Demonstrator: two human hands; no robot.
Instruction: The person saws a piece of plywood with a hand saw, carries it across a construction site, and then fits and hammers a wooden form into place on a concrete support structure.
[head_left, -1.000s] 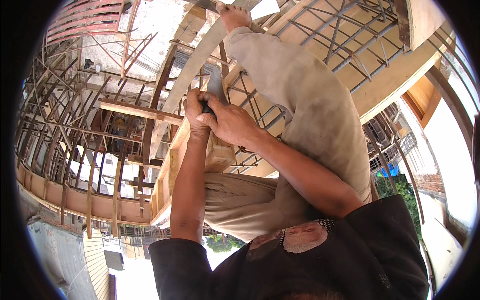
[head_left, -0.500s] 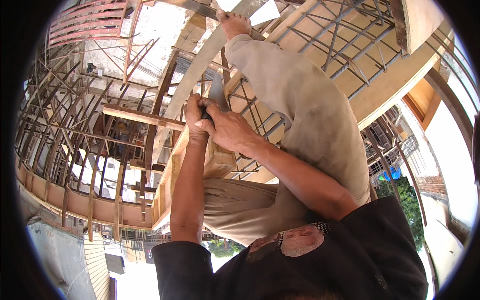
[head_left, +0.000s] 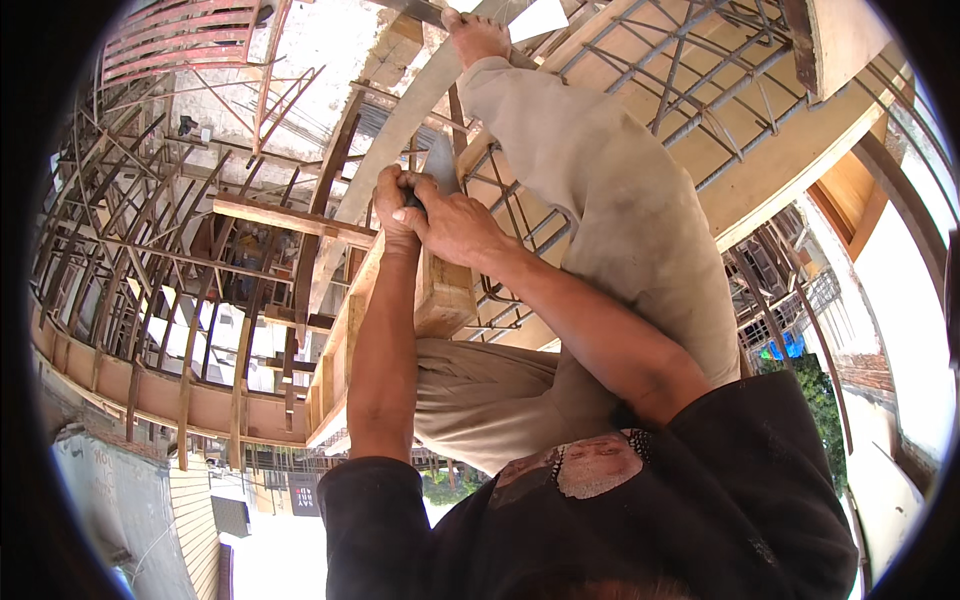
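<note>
Both of my hands close around the dark handle of what looks like a handsaw, whose grey metal blade (head_left: 441, 166) points away from me. My left hand (head_left: 392, 205) is wrapped round the handle on the left. From the right, my right hand (head_left: 455, 228) grips the same handle, its thumb lying against my left hand. A squared wooden beam (head_left: 446, 300) lies just below and beside my wrists, with its cut end toward me. Where the saw's edge meets the wood is hidden behind my hands.
My bare foot (head_left: 478, 38) is braced at the top beside a rebar cage (head_left: 690, 90) over plywood formwork (head_left: 780, 180). Left of the beam opens a drop with many timber props (head_left: 150, 260). A plank (head_left: 290, 220) juts out toward my left hand.
My hands and the saw have shifted slightly up in the picture. The whole view has moved a little too. Both hands keep their grip.
</note>
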